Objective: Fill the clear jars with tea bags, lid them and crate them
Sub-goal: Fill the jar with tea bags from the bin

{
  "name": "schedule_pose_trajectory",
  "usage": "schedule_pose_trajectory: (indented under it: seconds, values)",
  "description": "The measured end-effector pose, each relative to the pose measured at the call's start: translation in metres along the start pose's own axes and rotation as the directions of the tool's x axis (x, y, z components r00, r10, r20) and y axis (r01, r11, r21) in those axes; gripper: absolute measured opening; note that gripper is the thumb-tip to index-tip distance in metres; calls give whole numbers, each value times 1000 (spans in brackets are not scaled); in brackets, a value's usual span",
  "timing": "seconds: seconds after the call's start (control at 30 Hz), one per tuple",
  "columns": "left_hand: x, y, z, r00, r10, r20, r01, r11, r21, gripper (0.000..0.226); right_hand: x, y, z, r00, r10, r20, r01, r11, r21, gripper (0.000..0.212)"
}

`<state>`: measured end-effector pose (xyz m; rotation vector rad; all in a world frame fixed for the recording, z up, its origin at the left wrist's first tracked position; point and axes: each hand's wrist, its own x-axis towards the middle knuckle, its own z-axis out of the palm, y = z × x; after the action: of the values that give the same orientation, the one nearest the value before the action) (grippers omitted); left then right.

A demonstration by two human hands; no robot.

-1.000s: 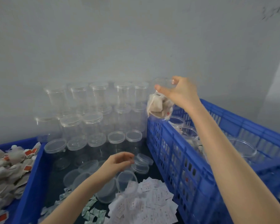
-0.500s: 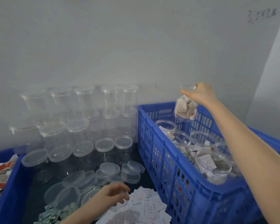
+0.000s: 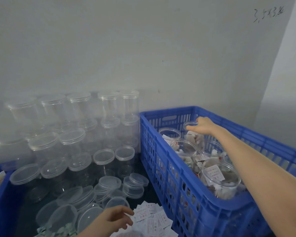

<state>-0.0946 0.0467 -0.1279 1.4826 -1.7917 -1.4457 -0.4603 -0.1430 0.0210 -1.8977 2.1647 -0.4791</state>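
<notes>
the right hand (image 3: pixel 204 125) has its fingers round the rim of a filled jar (image 3: pixel 192 132) at the far end of the blue crate (image 3: pixel 203 204), beside several filled jars that look unlidded. the left hand (image 3: pixel 115 219) hovers, fingers loosely curled and empty, over paper slips (image 3: pixel 152 219) near loose lids (image 3: pixel 109 183); many empty jars (image 3: pixel 72 142) remain stacked by the wall.

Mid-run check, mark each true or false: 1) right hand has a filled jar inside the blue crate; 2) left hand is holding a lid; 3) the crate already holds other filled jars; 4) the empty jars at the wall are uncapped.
1) True: the right hand grips a filled jar by its rim, inside the blue crate.
2) False: the left hand holds nothing, hovering over paper slips.
3) True: other filled jars stand there.
4) False: the empty jars carry lids.
</notes>
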Motion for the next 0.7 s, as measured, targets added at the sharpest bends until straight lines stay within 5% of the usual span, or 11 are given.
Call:
schedule_pose_trajectory:
  seconds: [0.17,0.7]
  values:
    - [4,4,-5,990,35,-136,-49,994,-95,20,-1,-1,6,985,-43,168,52,997,-50,85]
    - [18,56,-32,932,164,-322,-215,968,-130,24,0,2,-1,942,-80,327,132,981,-142,85]
